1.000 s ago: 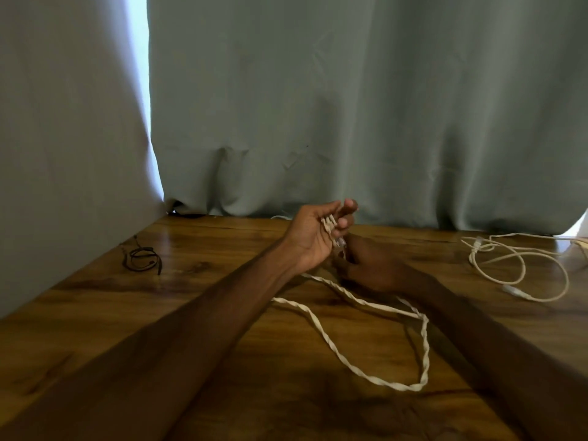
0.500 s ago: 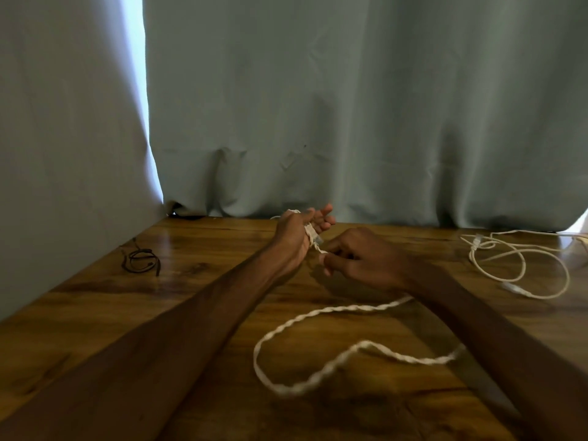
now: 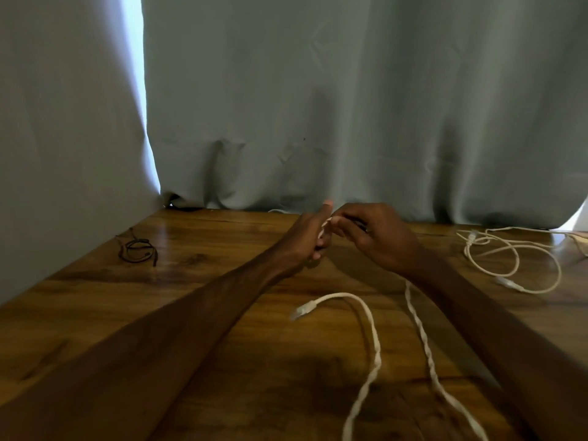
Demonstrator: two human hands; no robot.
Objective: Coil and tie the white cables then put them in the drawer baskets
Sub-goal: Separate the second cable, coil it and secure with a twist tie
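A white twisted cable trails over the wooden table toward the near edge, its free plug end lying at the middle. My left hand holds turns of this cable against its palm, thumb raised. My right hand meets it from the right and pinches the cable at the left hand's fingers. The strand runs down under my right wrist. A second white cable lies loose at the far right, untouched. No drawer baskets are in sight.
A small black tie or cord lies at the far left of the table. Grey-green curtains hang along the table's back and left sides. A bright gap shows between them at the left.
My right hand has risen to meet the left hand's fingers. The loose cable has swung rightward and toward me, and its plug end now lies at the table's middle.
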